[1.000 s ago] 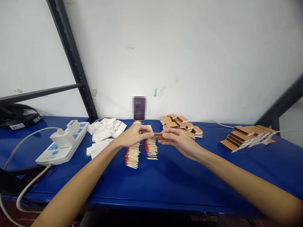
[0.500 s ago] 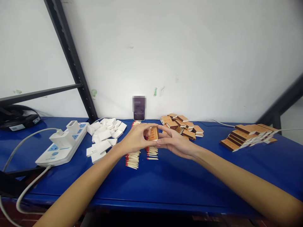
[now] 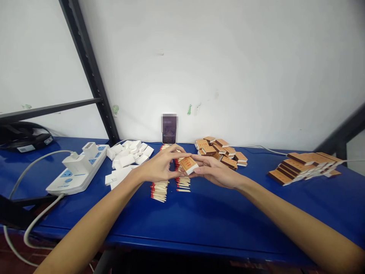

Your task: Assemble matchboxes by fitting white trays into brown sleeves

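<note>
A small orange-brown matchbox (image 3: 188, 164) with a white end is held tilted above the table, between both hands. My left hand (image 3: 159, 164) grips it from the left, its index finger along the top edge and its thumb below. From the right, my right hand (image 3: 215, 171) pinches the box near its white end with thumb and fingers. Beneath and behind the hands lie two columns of red-tipped matches, a left column (image 3: 159, 191) and a right column (image 3: 183, 184), both partly hidden. A loose heap of matchboxes (image 3: 228, 150) lies just beyond my right hand.
White matchbox trays (image 3: 125, 160) are heaped on the left, beside a white power strip (image 3: 98, 161) with plugged-in chargers. Neatly stacked matchboxes (image 3: 296, 167) stand at the right. A phone (image 3: 169, 131) leans against the wall. Black shelf posts rise at both sides of the blue table (image 3: 199, 228).
The matchbox has been turned and tilted, so more of its printed top and its white end now show between the hands. The view has shifted slightly.
</note>
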A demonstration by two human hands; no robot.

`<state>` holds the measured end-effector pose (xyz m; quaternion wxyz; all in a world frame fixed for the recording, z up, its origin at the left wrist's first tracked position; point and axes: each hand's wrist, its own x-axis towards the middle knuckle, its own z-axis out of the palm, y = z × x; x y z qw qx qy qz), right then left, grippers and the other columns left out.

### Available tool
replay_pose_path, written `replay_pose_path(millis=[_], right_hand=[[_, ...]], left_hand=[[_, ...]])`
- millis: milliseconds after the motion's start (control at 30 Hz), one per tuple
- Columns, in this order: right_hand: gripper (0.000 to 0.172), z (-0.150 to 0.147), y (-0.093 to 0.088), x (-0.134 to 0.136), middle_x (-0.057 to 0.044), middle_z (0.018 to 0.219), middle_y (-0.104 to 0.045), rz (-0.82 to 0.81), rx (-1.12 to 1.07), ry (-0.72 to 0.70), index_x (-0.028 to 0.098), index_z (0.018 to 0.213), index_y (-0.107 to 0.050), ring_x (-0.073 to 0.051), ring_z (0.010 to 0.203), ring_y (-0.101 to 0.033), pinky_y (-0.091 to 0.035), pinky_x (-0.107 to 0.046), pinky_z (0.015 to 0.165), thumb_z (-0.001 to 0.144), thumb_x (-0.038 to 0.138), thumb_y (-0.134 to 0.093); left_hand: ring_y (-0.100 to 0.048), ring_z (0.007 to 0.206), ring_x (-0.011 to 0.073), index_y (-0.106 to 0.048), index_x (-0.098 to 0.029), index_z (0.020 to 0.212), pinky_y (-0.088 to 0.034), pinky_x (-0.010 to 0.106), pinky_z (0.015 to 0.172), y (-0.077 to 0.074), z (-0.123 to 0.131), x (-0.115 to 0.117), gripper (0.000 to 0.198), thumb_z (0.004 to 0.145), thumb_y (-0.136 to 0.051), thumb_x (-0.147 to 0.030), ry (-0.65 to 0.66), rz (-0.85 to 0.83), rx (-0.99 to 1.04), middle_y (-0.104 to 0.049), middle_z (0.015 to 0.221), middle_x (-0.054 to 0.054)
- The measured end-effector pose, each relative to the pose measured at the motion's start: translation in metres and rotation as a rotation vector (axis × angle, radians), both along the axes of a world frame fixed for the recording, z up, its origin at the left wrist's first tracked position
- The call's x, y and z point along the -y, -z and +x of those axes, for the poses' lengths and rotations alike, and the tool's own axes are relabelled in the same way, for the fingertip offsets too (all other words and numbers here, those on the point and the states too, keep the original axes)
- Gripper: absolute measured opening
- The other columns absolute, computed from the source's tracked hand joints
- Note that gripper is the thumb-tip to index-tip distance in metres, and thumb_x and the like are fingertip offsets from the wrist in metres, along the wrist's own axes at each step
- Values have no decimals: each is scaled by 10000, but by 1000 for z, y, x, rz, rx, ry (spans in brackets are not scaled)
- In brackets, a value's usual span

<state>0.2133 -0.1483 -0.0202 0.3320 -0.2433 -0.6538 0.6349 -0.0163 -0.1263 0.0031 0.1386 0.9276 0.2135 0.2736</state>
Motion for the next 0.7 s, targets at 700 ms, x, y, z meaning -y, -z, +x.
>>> replay_pose_path(millis=[700], right_hand=[[258, 8, 14, -14, -79, 1083, -689, 769, 464, 462, 225, 1068, -693, -226, 989, -642, -529, -460, 920, 830, 300, -627]], left_hand=[[-543, 1081, 251, -649, -179, 1163, -397, 435, 994, 20, 4, -16, 383, 851, -659, -401, -232, 114, -157, -659, 1092, 95]])
